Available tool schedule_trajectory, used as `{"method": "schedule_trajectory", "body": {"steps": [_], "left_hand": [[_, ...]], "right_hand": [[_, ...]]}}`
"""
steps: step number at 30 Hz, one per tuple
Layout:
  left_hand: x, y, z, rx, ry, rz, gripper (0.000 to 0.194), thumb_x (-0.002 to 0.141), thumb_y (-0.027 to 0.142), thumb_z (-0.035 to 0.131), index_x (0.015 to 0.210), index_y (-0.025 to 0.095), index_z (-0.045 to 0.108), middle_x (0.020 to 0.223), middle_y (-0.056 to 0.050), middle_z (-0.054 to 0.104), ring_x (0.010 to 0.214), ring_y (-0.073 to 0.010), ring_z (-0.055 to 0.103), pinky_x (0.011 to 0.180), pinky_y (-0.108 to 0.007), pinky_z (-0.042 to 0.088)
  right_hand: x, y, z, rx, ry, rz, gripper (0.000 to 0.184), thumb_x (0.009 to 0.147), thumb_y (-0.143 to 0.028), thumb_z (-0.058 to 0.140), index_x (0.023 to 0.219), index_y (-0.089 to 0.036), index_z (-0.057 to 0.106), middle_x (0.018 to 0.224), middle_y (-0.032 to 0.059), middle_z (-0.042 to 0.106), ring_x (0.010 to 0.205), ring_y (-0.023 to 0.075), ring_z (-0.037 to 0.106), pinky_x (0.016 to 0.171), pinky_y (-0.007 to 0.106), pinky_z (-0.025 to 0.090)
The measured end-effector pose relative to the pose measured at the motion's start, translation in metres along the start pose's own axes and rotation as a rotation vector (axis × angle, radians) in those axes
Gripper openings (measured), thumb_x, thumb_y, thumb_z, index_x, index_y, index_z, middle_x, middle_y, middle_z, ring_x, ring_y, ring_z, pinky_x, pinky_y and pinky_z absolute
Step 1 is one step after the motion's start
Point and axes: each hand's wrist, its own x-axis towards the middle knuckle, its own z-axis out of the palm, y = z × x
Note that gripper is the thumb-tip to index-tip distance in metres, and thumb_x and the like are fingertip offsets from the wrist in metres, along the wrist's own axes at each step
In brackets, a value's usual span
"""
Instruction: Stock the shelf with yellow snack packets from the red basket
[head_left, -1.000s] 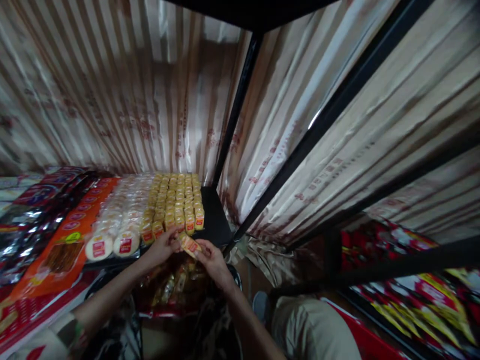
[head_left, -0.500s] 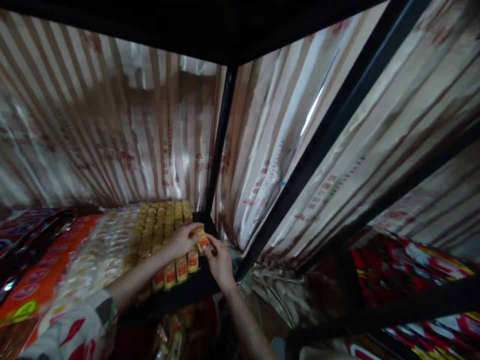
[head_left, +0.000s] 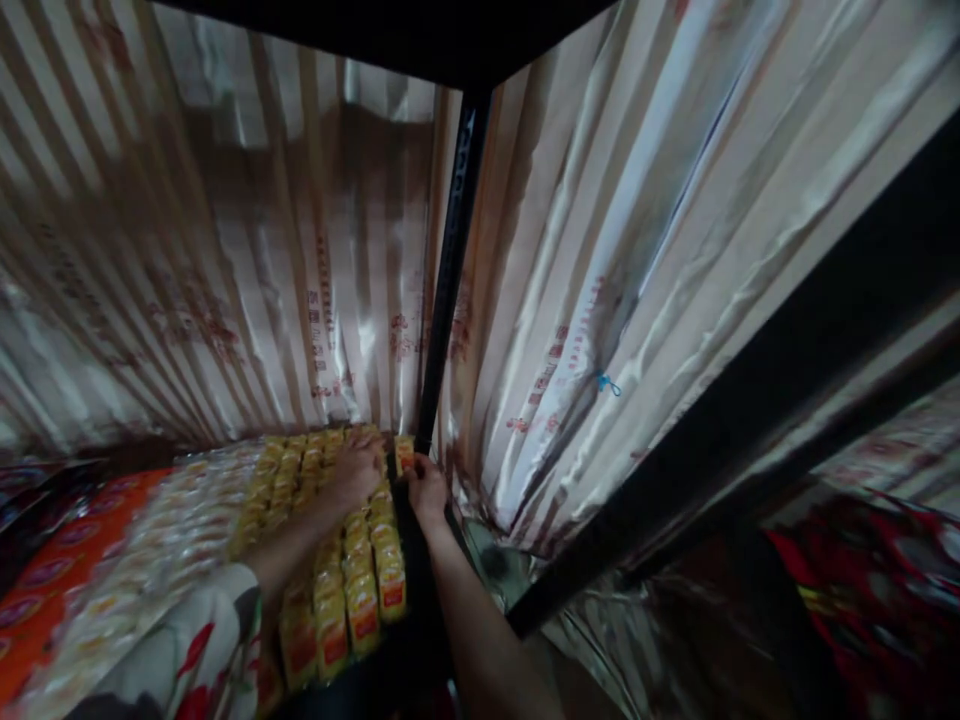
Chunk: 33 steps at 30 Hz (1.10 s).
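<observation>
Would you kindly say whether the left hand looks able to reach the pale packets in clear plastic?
Probably yes: the far pale packets lie uncovered, directly beside the rows of small yellow packets under the left hand.

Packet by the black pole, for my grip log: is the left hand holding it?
No, the right hand touches that packet, while the left hand is over the rows of yellow packets.

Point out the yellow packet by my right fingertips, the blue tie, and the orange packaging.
Yellow packet (head_left: 404, 452): head view, middle of its front.
Blue tie (head_left: 604, 382): head view, its thicker left end.
Orange packaging (head_left: 73, 575): head view, middle of its printed surface.
</observation>
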Motion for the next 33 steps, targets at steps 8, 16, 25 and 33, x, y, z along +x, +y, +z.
{"method": "schedule_trajectory", "body": {"steps": [8, 16, 25, 33], "left_hand": [[0.01, -0.032, 0.015, 0.085, -0.066, 0.019, 0.034, 0.085, 0.018, 0.038, 0.111, 0.015, 0.059, 0.124, -0.009, 0.057, 0.124, -0.0227, 0.042, 0.108, -0.044, 0.028], [0.006, -0.026, 0.01, 0.02, -0.128, -0.047, 0.036, 0.084, 0.016, 0.037, 0.113, 0.015, 0.058, 0.128, -0.009, 0.054, 0.126, -0.0228, 0.039, 0.107, -0.04, 0.027], [0.006, -0.026, 0.011, -0.001, -0.124, -0.07, 0.036, 0.081, 0.014, 0.04, 0.113, 0.013, 0.058, 0.13, -0.011, 0.052, 0.126, -0.022, 0.039, 0.109, -0.041, 0.025], [0.0, -0.013, 0.004, -0.09, -0.035, -0.057, 0.041, 0.074, 0.006, 0.042, 0.112, 0.011, 0.058, 0.129, -0.01, 0.053, 0.127, -0.0201, 0.037, 0.109, -0.037, 0.028]], "right_hand": [[0.022, -0.002, 0.026, -0.101, -0.044, 0.006, 0.024, 0.079, -0.018, 0.055, 0.103, -0.02, 0.055, 0.088, 0.0029, 0.068, 0.081, 0.0171, 0.064, 0.071, 0.024, 0.044], [0.028, 0.004, 0.04, -0.138, -0.104, -0.049, 0.011, 0.079, -0.019, 0.055, 0.089, -0.023, 0.055, 0.078, -0.0007, 0.065, 0.072, 0.0159, 0.062, 0.065, 0.022, 0.041], [0.033, -0.004, 0.037, -0.315, -0.107, -0.091, 0.011, 0.079, -0.022, 0.056, 0.09, -0.021, 0.058, 0.089, 0.0057, 0.063, 0.088, 0.02, 0.057, 0.077, 0.027, 0.041], [0.027, 0.003, 0.047, -0.21, -0.068, -0.071, 0.031, 0.079, -0.02, 0.054, 0.109, -0.014, 0.056, 0.101, 0.0123, 0.062, 0.098, 0.024, 0.055, 0.086, 0.031, 0.041]]}}
